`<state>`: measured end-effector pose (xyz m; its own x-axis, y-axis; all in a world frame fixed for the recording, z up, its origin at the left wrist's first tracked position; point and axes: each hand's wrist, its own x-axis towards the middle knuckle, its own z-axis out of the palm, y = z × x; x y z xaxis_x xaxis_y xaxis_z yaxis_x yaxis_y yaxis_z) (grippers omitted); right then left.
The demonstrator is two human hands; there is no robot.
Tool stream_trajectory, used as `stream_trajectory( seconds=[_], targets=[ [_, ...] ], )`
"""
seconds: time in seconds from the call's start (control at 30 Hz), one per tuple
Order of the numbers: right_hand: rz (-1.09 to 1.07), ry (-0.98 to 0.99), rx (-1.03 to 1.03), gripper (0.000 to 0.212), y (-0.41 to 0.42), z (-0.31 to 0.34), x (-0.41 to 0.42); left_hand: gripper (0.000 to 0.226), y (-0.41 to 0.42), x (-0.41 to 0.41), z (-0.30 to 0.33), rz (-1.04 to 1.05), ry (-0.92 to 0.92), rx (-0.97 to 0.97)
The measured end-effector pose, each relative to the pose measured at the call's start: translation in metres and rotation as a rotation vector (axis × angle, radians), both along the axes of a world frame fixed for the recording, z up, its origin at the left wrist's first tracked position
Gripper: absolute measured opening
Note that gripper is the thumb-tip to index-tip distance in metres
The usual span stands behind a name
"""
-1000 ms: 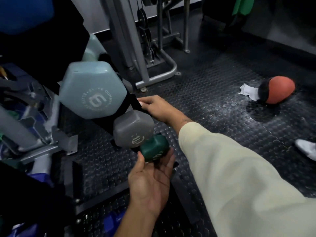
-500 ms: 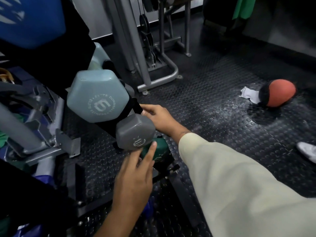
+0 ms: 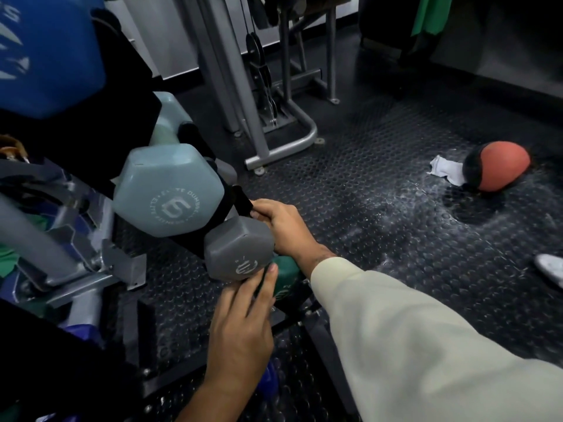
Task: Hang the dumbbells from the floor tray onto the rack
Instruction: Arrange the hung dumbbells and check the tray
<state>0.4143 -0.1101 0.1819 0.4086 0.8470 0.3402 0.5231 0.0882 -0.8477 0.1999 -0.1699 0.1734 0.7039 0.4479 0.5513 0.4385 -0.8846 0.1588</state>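
The green dumbbell sits low on the rack, under the grey dumbbell. The left hand presses it with straight fingers; the right hand seems to curl behind the grey one. It looks small, stiff and light, best held at its handle.

Black studded rubber floor under red-and-black ball, white cloth.

A light-blue dumbbell sits on the black rack, a grey dumbbell just below it. A green dumbbell is lowest, largely hidden by hands.
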Motion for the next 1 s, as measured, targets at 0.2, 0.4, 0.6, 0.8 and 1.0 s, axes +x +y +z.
stream_trajectory(
  seconds=[0.2,0.4,0.6,0.8,1.0],
  targets=[
    [0.011,0.034,-0.218,0.034,-0.013,0.023,0.002,0.06,-0.005,0.002,0.007,0.039,-0.015,-0.065],
    [0.079,-0.023,-0.444,0.052,-0.036,0.046,-0.002,0.066,-0.007,0.002,0.01,0.086,-0.016,-0.17],
    [-0.133,-0.006,-0.535,0.027,-0.082,0.07,-0.037,0.064,-0.006,-0.001,0.022,0.062,0.032,-0.204],
    [-0.241,-0.102,-0.611,0.038,-0.136,0.087,-0.09,0.04,0.004,-0.033,0.041,0.188,-0.216,-0.599],
    [-0.276,-0.334,-0.749,0.078,-0.14,0.081,-0.125,0.043,0.079,-0.004,0.071,0.416,-0.538,-1.394]
  ],
)
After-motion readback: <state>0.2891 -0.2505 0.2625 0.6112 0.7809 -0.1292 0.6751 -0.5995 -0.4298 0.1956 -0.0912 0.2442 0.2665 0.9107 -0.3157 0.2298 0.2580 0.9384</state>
